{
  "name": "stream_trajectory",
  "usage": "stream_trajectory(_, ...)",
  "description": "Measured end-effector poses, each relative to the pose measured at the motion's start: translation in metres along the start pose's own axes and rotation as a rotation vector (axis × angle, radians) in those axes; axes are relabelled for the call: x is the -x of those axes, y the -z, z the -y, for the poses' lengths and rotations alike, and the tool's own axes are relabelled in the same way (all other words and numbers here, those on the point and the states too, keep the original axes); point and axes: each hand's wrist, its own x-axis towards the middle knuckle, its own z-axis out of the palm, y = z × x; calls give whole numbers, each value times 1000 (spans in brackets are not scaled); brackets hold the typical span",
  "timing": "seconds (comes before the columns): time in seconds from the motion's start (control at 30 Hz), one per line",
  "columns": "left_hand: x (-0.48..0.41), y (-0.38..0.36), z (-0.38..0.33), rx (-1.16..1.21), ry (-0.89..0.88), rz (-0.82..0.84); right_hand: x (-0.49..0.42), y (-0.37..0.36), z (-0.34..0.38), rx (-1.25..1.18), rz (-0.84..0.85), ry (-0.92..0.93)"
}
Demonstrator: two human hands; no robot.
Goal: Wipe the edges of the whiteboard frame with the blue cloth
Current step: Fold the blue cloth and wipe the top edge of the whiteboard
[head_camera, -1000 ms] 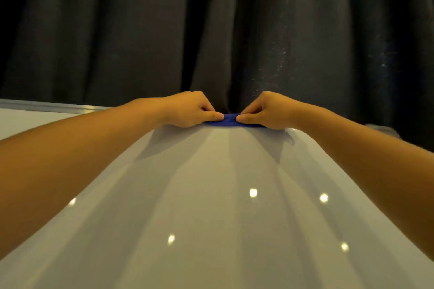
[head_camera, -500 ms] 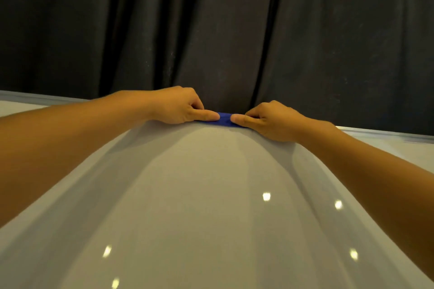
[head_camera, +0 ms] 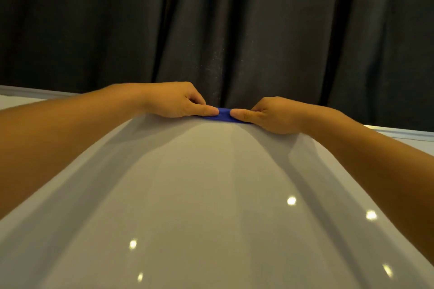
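The blue cloth (head_camera: 223, 115) lies folded over the far edge of the whiteboard frame (head_camera: 399, 131), and only a short strip of it shows between my thumbs. My left hand (head_camera: 178, 101) pinches its left end, fingers curled behind the edge. My right hand (head_camera: 270, 114) pinches its right end the same way. The thumbs point toward each other, a small gap apart. The white board surface (head_camera: 211, 195) fills the lower view, and the frame also shows as a grey strip at the far left.
A dark grey curtain (head_camera: 234, 30) hangs close behind the far edge of the board. Small bright ceiling-light reflections dot the glossy board surface near me.
Both hands have slid along the far edge together with the cloth; the curtain folds behind them have shifted in the view. The grip on the cloth is unchanged.
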Motion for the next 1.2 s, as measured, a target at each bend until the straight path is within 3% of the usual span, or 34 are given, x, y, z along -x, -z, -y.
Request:
stream_trajectory(0.4, 88, 60, 131, -41, 55, -56, -78, -44, 159, 2, 0, -3)
stream_trajectory(0.6, 105, 66, 154, -172, -109, -138, -93, -46, 192, 39, 40, -26)
stream_trajectory(0.87, 138, 73, 191, -119, -279, -339, -106, -59, 234, 79, -55, -24)
stream_trajectory(1.2, 211, 118, 289, -110, 50, -349, -161, -95, 333, 123, -120, 109)
